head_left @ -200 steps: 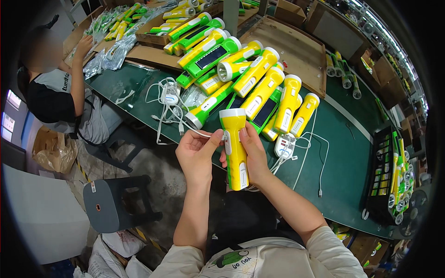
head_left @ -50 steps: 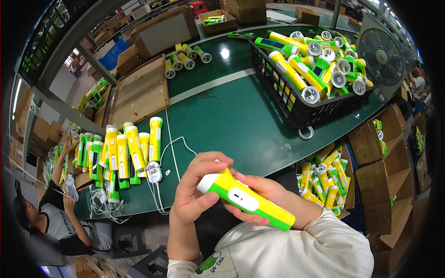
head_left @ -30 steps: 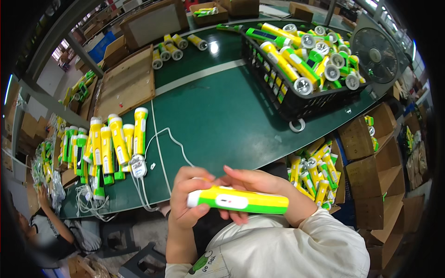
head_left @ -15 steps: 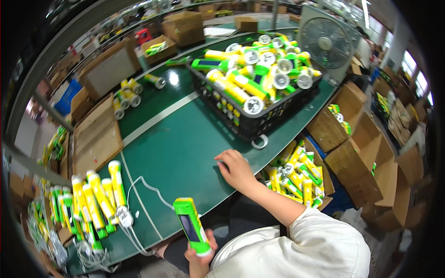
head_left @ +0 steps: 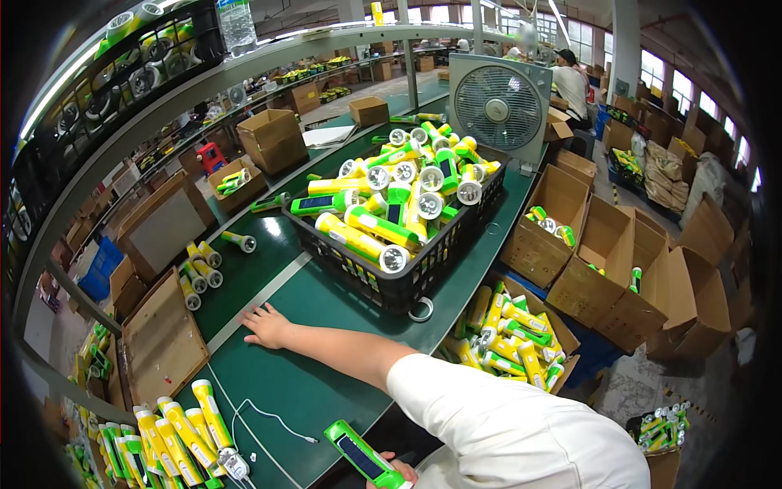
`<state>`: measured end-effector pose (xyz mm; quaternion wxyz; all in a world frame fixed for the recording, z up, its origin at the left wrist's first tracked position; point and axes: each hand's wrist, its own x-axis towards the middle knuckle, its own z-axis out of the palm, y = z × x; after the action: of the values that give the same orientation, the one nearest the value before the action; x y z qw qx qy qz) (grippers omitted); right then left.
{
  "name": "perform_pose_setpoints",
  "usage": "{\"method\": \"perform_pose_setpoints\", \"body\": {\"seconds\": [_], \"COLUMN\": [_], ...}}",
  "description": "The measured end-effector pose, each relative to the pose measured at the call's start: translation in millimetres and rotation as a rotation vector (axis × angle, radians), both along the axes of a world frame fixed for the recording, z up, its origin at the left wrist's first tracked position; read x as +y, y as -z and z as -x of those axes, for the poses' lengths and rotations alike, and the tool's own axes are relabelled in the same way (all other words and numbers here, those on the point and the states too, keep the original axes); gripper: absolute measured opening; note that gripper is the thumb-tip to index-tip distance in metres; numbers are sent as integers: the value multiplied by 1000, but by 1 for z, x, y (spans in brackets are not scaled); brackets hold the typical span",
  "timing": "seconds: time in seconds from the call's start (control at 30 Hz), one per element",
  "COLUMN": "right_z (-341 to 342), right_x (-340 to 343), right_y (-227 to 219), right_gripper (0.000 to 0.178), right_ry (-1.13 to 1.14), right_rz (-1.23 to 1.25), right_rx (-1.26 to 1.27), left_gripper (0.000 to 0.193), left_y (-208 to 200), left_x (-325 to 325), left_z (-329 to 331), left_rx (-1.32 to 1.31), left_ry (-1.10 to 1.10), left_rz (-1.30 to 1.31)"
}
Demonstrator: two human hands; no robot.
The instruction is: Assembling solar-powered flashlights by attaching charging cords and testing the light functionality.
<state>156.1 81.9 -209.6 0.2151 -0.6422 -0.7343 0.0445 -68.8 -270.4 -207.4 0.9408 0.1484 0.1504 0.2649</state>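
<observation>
While the left hand [head_left: 396, 468] stays low at the bottom edge of the view, its fingers curl around the near end of a green-and-yellow flashlight [head_left: 362, 456], whose dark solar panel faces up; the rest of that hand is hidden or cut off. The held flashlight is just off the front edge of the green table [head_left: 301, 375], tilted with its far end toward the upper left. The right hand [head_left: 266, 328] reaches across to the left with the arm stretched out, palm down and fingers spread, beside the pale stripe [head_left: 281, 279] on the tabletop; whether it touches the surface I cannot tell. Nearer the front edge, a white cable [head_left: 314, 440] curves over the table, its plug end close to the held flashlight. At the lower left, a row of yellow flashlights [head_left: 181, 440] leans together beside a white adapter [head_left: 235, 464], and beyond them lies a wooden board [head_left: 163, 338]. A few more flashlights [head_left: 204, 269] lie on the table past the board. Farther up, a black crate [head_left: 358, 281] is heaped with flashlights, with a white ring [head_left: 414, 317] near its front corner and a box fan [head_left: 498, 102] behind it. Off the table's right side, a cardboard box [head_left: 570, 368] holds another pile.
</observation>
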Motion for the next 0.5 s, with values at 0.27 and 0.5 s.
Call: {"method": "perform_pose_setpoints", "body": {"seconds": [0.27,0.5], "right_z": [10,-1], "right_x": [7,-38], "right_y": [15,-3], "right_gripper": [26,9], "right_ry": [39,-108], "right_rz": [-125,-206], "right_rx": [-381,-202], "left_gripper": [93,88], "left_y": [-11,-2], "left_x": [-3,-8], "left_z": [0,-7], "left_rx": [146,65], "left_ry": [-1,-20], "left_rz": [-58,-75]}}
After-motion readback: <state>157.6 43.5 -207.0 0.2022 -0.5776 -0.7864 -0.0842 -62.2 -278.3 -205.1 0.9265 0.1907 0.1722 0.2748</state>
